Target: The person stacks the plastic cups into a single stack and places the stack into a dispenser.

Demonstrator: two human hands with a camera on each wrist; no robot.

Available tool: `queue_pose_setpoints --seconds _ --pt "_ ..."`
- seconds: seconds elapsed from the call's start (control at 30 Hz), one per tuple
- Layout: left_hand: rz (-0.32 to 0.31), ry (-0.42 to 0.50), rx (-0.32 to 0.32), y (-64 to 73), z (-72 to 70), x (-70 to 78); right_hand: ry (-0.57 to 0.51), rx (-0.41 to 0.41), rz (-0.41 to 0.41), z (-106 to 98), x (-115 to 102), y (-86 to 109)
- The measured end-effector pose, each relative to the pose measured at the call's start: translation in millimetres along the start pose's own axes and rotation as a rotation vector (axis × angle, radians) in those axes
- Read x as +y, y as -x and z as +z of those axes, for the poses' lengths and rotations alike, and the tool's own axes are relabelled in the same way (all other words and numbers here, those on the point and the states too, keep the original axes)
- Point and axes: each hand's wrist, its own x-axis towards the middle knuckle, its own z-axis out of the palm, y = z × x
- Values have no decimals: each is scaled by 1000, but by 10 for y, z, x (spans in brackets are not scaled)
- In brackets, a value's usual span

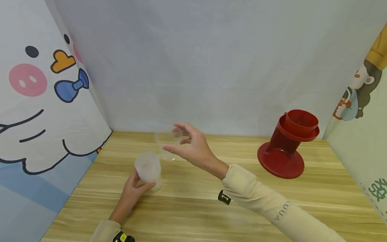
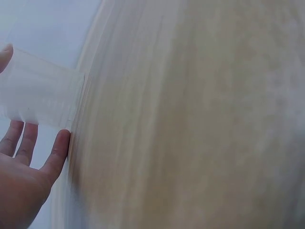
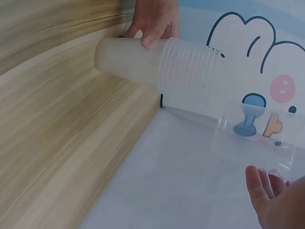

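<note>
A stack of clear plastic cups (image 1: 148, 166) stands upright on the wooden table, rims at the top. My left hand (image 1: 131, 190) holds the stack low down, thumb on its near side; in the left wrist view the fingers (image 2: 29, 143) lie against the lower cup wall. Farther back and a little to the right, my right hand (image 1: 193, 144) holds a single clear plastic cup (image 3: 252, 136), its thumb and fingers curved around the side. That cup is upright and, in the right wrist view, apart from both the stack and the tabletop.
On the right side of the wooden table (image 1: 193, 208) stands a red plastic holder (image 1: 285, 148) with a round base and a ring-like top. A pale curtain (image 1: 211, 67) hangs behind the table, with cartoon-printed sheets (image 1: 27, 127) at the sides.
</note>
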Motion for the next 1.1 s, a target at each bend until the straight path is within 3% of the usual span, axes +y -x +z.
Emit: queue_pose_setpoints --seconds 0.17,0.63,0.97,1.1 --pt "-4 -6 -10 10 13 20 -7 -10 -30 142 197 -110" --pt "-23 -2 -16 5 18 46 10 -53 -29 425 328 -261" --pt "-18 3 -5 -6 11 7 18 -67 -52 530 373 -279" --pt "-22 1 -10 -3 18 14 16 -94 -23 577 401 -263"
